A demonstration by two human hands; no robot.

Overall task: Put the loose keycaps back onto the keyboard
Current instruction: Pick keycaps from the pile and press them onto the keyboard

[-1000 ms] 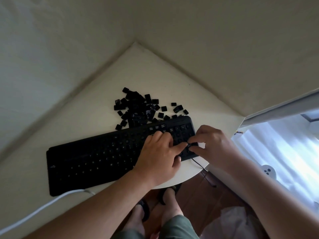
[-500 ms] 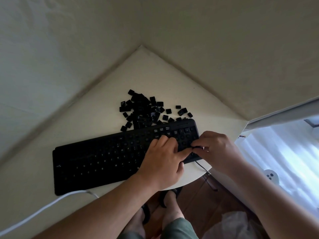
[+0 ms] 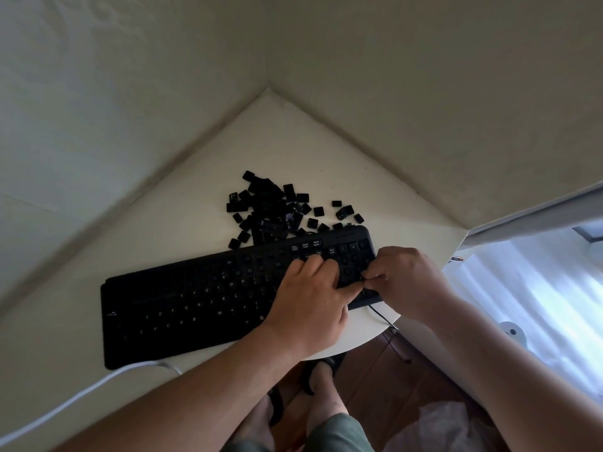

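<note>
A: Start near. What are the 2 hands doing?

B: The left hand (image 3: 310, 298) lies flat on the right half of the keyboard (image 3: 195, 305), fingers fairly straight, its index finger reaching right to press at the numeric pad. The right hand (image 3: 404, 282) sits just beside it at the keyboard's right end, fingertips bunched together as if pinching something small. I cannot make out a keycap between them; it is dark on dark.

A: And the keyboard itself?

B: Its long axis runs from near left to far right across the pale corner table (image 3: 293, 141). A white cable (image 3: 81, 393) leaves its near edge; a thin black cable (image 3: 383, 318) trails off the right end.

A: Where are the loose keycaps?

B: The pile of loose keycaps (image 3: 270, 210) lies on the far side of the keyboard, touching its far edge, above the middle-right keys. From both hands it lies straight beyond and slightly left. I judge the left hand nearer to it.

A: Anything unclear?

B: Which sockets are bare is hard to tell. Many caps in the pile overlap.
</note>
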